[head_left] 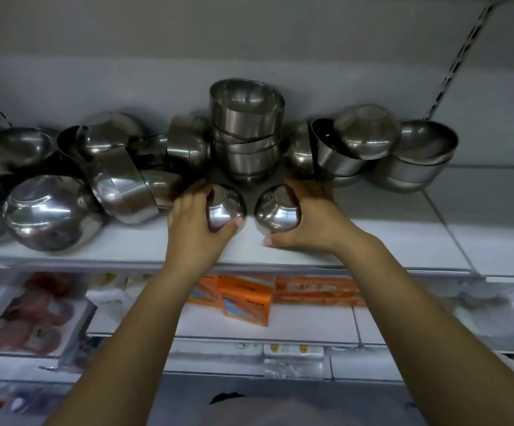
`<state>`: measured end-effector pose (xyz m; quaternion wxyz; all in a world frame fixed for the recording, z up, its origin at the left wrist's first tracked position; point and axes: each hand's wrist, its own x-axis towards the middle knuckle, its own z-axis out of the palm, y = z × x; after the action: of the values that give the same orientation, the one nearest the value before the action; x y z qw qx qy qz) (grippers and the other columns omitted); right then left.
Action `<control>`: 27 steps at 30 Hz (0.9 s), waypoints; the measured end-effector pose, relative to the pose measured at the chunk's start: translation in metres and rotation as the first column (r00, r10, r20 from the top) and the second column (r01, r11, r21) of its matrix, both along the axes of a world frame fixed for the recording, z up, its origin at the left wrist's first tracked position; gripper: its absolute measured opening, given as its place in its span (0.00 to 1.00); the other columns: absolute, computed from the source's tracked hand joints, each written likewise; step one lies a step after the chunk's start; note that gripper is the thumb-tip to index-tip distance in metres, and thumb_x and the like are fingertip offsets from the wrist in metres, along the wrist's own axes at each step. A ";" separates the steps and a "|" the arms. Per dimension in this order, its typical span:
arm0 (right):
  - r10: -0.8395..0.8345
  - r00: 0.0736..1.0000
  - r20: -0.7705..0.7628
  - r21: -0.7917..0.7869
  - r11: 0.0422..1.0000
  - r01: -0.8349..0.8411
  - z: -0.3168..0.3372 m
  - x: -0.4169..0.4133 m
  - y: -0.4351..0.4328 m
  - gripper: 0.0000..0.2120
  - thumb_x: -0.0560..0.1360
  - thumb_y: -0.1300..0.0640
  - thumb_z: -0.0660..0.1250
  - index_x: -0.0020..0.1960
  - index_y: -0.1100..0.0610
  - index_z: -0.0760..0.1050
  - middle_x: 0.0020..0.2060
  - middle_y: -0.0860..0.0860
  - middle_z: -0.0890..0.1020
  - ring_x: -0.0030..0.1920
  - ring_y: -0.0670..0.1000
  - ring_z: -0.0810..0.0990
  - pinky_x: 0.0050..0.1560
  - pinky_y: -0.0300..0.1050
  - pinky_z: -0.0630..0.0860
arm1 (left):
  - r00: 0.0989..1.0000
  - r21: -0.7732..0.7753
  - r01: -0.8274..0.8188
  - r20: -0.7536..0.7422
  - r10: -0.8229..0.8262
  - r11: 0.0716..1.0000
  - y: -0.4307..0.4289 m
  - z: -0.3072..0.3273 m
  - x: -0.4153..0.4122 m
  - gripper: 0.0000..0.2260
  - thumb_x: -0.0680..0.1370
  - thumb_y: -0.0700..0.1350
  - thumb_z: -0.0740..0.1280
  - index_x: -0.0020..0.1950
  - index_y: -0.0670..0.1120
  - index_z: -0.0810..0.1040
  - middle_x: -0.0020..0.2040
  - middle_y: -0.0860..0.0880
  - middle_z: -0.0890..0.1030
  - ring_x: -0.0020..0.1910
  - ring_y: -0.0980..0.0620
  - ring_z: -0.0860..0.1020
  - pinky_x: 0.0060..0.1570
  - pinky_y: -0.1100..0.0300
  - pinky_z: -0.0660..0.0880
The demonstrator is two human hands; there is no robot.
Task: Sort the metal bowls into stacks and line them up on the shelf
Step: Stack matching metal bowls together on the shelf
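Two hands: both reach up to the shelf (pixel 372 241), each with a small metal bowl in its grip.
Left hand (pixel 194 222): fingers and thumb are curled round the left bowl (pixel 228 209), thumb tip on its lower edge.
Right hand (pixel 311 216): it clasps the right bowl (pixel 277 215) from the right side, thumb low near the shelf surface.
Held bowls: they sit side by side, slightly apart, rounded outsides toward the camera, at the shelf's front middle; whether they rest on it I cannot tell.
Stack (pixel 246 133): several nested bowls stand upright just behind the held pair, mouths up.
Left heap (pixel 65 186): loose bowls lie tumbled on their sides and upside down.
Right cluster (pixel 403 158): more bowls, some nested, some tipped.
Lower shelf: orange boxes (pixel 246 299) lie below the hands.
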<state>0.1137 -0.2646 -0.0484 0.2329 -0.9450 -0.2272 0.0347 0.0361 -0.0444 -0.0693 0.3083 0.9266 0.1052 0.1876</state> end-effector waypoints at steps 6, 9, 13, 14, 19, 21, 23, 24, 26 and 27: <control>-0.046 0.997 -0.065 0.310 0.949 0.064 0.004 -0.014 0.001 0.47 0.59 0.34 0.79 0.73 0.37 0.62 0.68 0.41 0.70 0.69 0.46 0.70 0.66 0.42 0.72 | 1.000 0.006 0.016 0.024 -0.016 1.000 0.004 -0.007 0.002 0.31 0.73 0.58 0.75 0.72 0.47 0.73 0.72 0.47 0.72 0.71 0.45 0.69 0.71 0.46 0.67; -0.057 0.976 -0.209 0.582 0.795 0.171 0.014 -0.028 -0.001 0.39 0.65 0.39 0.80 0.72 0.39 0.66 0.68 0.39 0.71 0.65 0.36 0.72 0.58 0.29 0.72 | 0.994 -0.066 0.037 0.103 -0.030 0.997 0.004 -0.007 0.000 0.27 0.77 0.55 0.73 0.72 0.47 0.73 0.73 0.49 0.72 0.72 0.48 0.68 0.72 0.47 0.68; 0.037 0.904 -0.425 0.740 0.590 0.324 0.025 -0.035 0.003 0.37 0.67 0.36 0.75 0.73 0.44 0.71 0.65 0.42 0.79 0.64 0.45 0.78 0.55 0.35 0.78 | 0.958 -0.117 0.134 0.270 -0.098 0.984 -0.003 0.004 -0.005 0.20 0.79 0.52 0.69 0.69 0.48 0.77 0.71 0.56 0.75 0.73 0.56 0.69 0.71 0.57 0.67; 0.089 0.870 -0.485 0.766 0.524 0.373 0.026 -0.034 0.004 0.36 0.67 0.34 0.75 0.71 0.45 0.73 0.63 0.45 0.82 0.64 0.48 0.80 0.59 0.43 0.78 | 0.957 -0.188 0.177 0.263 -0.124 0.966 -0.005 0.008 -0.006 0.19 0.80 0.52 0.69 0.69 0.50 0.77 0.69 0.58 0.75 0.71 0.58 0.70 0.70 0.58 0.69; 0.280 0.691 -0.667 0.744 0.298 0.598 0.035 -0.036 0.002 0.28 0.74 0.36 0.62 0.67 0.50 0.78 0.61 0.52 0.84 0.64 0.54 0.81 0.61 0.59 0.77 | 0.960 -0.475 0.281 0.159 -0.233 0.834 -0.014 0.035 0.006 0.14 0.80 0.52 0.69 0.67 0.59 0.78 0.61 0.57 0.82 0.61 0.58 0.79 0.57 0.64 0.77; 0.306 0.678 -0.668 0.744 0.287 0.604 0.036 -0.036 0.001 0.27 0.78 0.36 0.58 0.67 0.52 0.79 0.61 0.54 0.84 0.63 0.55 0.82 0.60 0.58 0.78 | 0.952 -0.427 0.306 0.142 -0.271 0.851 -0.017 0.042 0.014 0.13 0.80 0.51 0.70 0.64 0.57 0.81 0.55 0.61 0.84 0.55 0.60 0.82 0.55 0.65 0.77; 0.312 0.675 -0.668 0.744 0.292 0.601 0.036 -0.036 0.001 0.27 0.80 0.36 0.56 0.67 0.53 0.79 0.61 0.55 0.84 0.63 0.56 0.82 0.60 0.60 0.78 | 0.952 -0.410 0.306 0.128 -0.278 0.859 -0.019 0.044 0.023 0.10 0.79 0.48 0.72 0.60 0.59 0.83 0.49 0.61 0.85 0.50 0.60 0.83 0.52 0.64 0.79; 0.308 0.676 -0.669 0.743 0.302 0.598 0.035 -0.035 0.002 0.28 0.80 0.36 0.56 0.67 0.53 0.79 0.61 0.55 0.84 0.63 0.57 0.82 0.60 0.62 0.78 | 0.958 -0.407 0.287 0.124 -0.259 0.867 -0.020 0.045 0.026 0.09 0.79 0.47 0.72 0.57 0.60 0.83 0.45 0.62 0.85 0.46 0.61 0.83 0.49 0.64 0.79; 0.282 0.681 -0.676 0.734 0.335 0.590 0.033 -0.034 0.002 0.29 0.78 0.34 0.58 0.67 0.52 0.79 0.61 0.55 0.84 0.62 0.57 0.82 0.60 0.65 0.78 | 0.975 -0.377 0.221 0.114 -0.192 0.899 -0.019 0.044 0.031 0.08 0.79 0.45 0.72 0.53 0.57 0.86 0.38 0.64 0.83 0.38 0.62 0.82 0.43 0.64 0.77; 0.249 0.687 -0.683 0.723 0.360 0.589 0.032 -0.033 0.002 0.29 0.75 0.33 0.60 0.66 0.52 0.80 0.60 0.56 0.84 0.61 0.57 0.83 0.59 0.65 0.79 | 0.980 -0.347 0.193 0.110 -0.164 0.918 -0.018 0.044 0.033 0.07 0.79 0.45 0.72 0.53 0.54 0.87 0.36 0.64 0.82 0.37 0.62 0.81 0.42 0.64 0.76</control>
<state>0.0804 -0.2627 -0.0160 0.7839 -0.5765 0.0123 0.2303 0.0687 -0.0620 -0.0255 0.4908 0.8530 0.0404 0.1729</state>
